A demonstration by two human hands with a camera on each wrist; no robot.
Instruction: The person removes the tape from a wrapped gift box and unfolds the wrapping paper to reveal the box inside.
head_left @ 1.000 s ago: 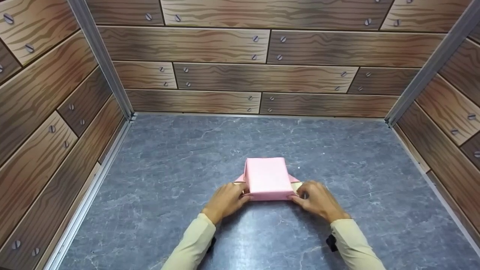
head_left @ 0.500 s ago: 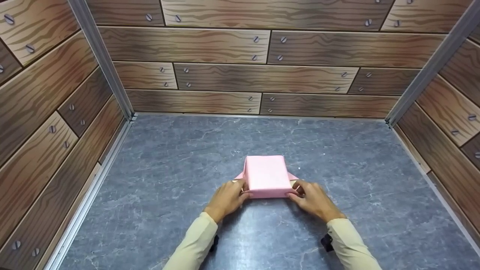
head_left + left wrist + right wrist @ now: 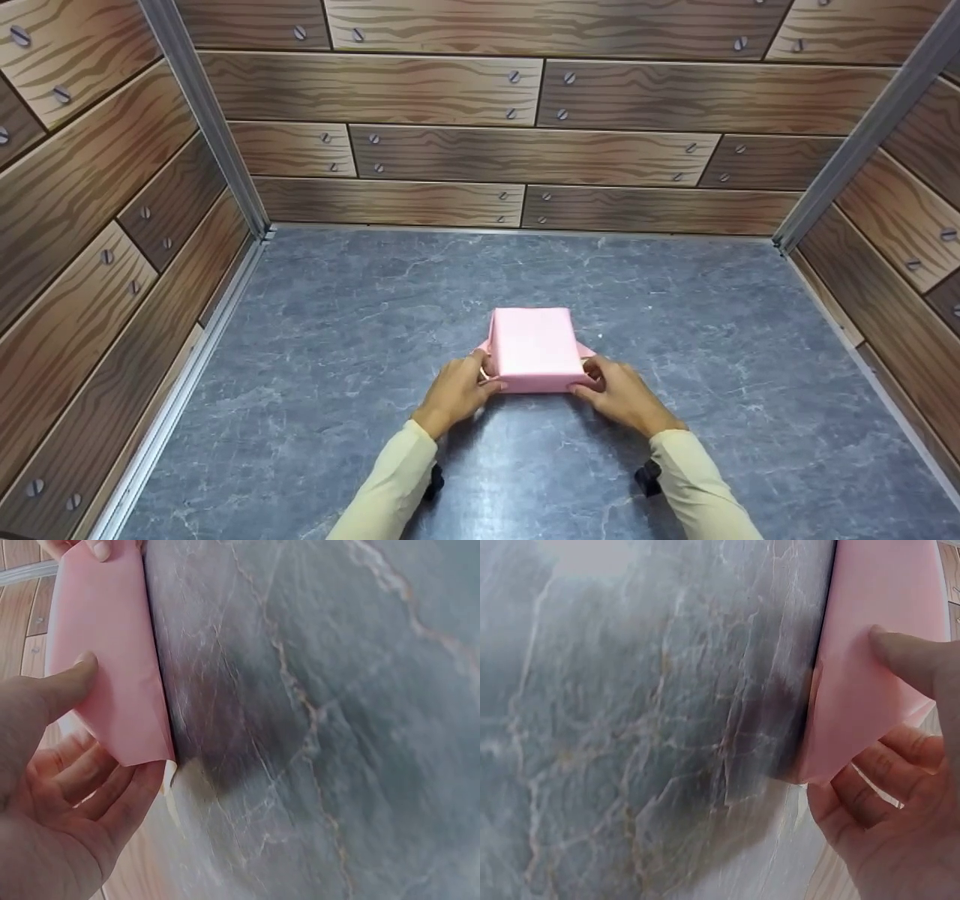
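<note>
A box wrapped in pink paper [image 3: 534,341] sits on the table in the head view, its paper smooth on top and loose at both ends. At its near left corner my left hand [image 3: 457,386] pinches the left end flap [image 3: 142,739], thumb on the near face and fingers behind the paper. My right hand [image 3: 621,390] does likewise at the near right corner with the right end flap [image 3: 832,754]. Pink points of paper [image 3: 585,350] stick out beyond the ends, and a little cream inner side shows. The fingers partly hide both box ends.
The grey marbled tabletop [image 3: 375,300] spreads around the box. Wood-plank-patterned walls [image 3: 435,154] stand at the back and both sides, with metal rails along their edges. A dark wrist device [image 3: 649,478] sits under the right sleeve, another under the left.
The box has shifted slightly away from the person. Both hands have moved a little inward and forward, the right one more, and less of the cream inner side shows at the ends.
</note>
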